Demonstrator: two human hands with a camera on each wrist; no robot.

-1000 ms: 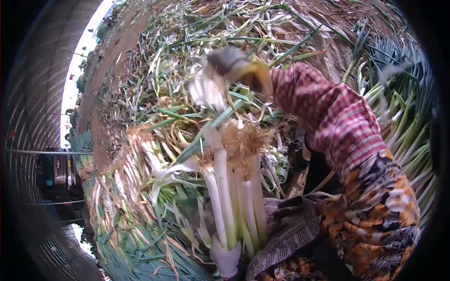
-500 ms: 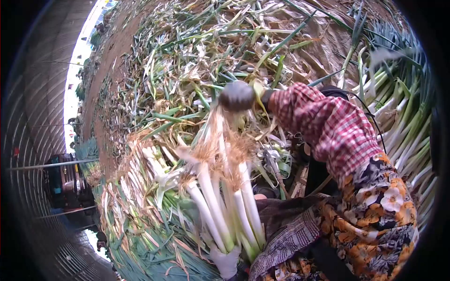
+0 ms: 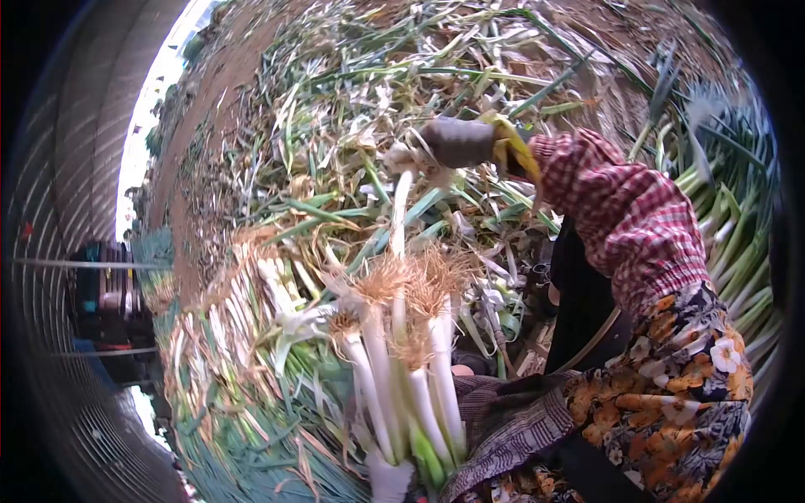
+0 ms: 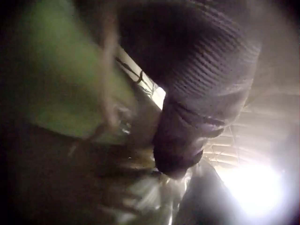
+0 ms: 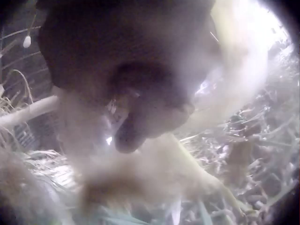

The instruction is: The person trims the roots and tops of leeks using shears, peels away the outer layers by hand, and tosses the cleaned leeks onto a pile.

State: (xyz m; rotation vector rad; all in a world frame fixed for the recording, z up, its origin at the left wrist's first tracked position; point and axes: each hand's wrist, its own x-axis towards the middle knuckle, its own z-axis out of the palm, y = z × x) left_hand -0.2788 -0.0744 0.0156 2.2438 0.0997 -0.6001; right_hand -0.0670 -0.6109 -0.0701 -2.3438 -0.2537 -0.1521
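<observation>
Low in the head view my gloved left hand (image 3: pixel 390 479) grips a bundle of long white green onions (image 3: pixel 375 386) by their green lower parts, with the bushy roots up. In the left wrist view its ribbed-glove fingers (image 4: pixel 187 126) curl beside a blurred green stalk (image 4: pixel 70 84). My right hand (image 3: pixel 457 141), in a dark grey glove, is above the bundle and holds the upper end of one green onion (image 3: pixel 401 214) that rises higher than the others. The right wrist view shows the curled fingers (image 5: pixel 150 112) and a white stalk (image 5: pixel 30 111) running into them.
Stripped leaves and skins (image 3: pixel 344 109) litter the ground ahead. A row of green onions (image 3: pixel 222 327) lies at the left, and a heap of green onions (image 3: pixel 729 210) at the right. A patterned cloth (image 3: pixel 516 427) covers the lap.
My right hand moved down to the root ends, then up and right with one green onion's end in its fingers. The left hand still grips the bundle, shifted slightly down.
</observation>
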